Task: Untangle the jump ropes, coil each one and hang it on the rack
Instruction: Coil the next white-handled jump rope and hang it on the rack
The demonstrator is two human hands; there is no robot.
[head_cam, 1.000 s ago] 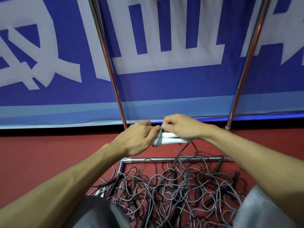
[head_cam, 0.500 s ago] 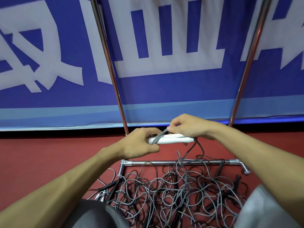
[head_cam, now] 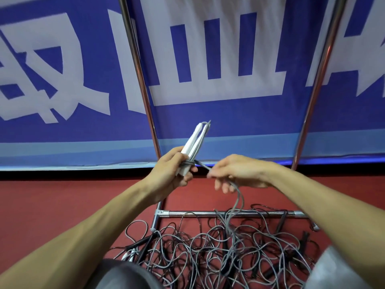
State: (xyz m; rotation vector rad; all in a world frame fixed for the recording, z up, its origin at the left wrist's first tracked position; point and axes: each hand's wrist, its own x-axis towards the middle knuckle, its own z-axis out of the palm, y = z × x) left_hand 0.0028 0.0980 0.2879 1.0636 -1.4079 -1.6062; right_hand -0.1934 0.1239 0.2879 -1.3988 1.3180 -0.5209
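Observation:
My left hand (head_cam: 173,172) grips two white jump-rope handles (head_cam: 193,142) held together, their tips pointing up and right. A grey cord (head_cam: 237,203) wraps around the handles near my fingers and runs to my right hand (head_cam: 231,174), which pinches it just to the right. From there the cord drops into a tangled pile of grey and black jump ropes (head_cam: 218,253) on the red floor. The metal rack (head_cam: 229,214) stands around the pile, its low crossbar just behind the ropes and two uprights rising on either side.
A blue banner with large white characters (head_cam: 208,101) hangs behind the rack's uprights (head_cam: 145,101). Black handles (head_cam: 143,245) lie among the tangled cords. My knees (head_cam: 125,276) are at the bottom edge, close to the pile.
The white handles have swung from lying level between both hands to pointing upward in my left hand. My right hand has left the handles and drawn the grey cord out to the right.

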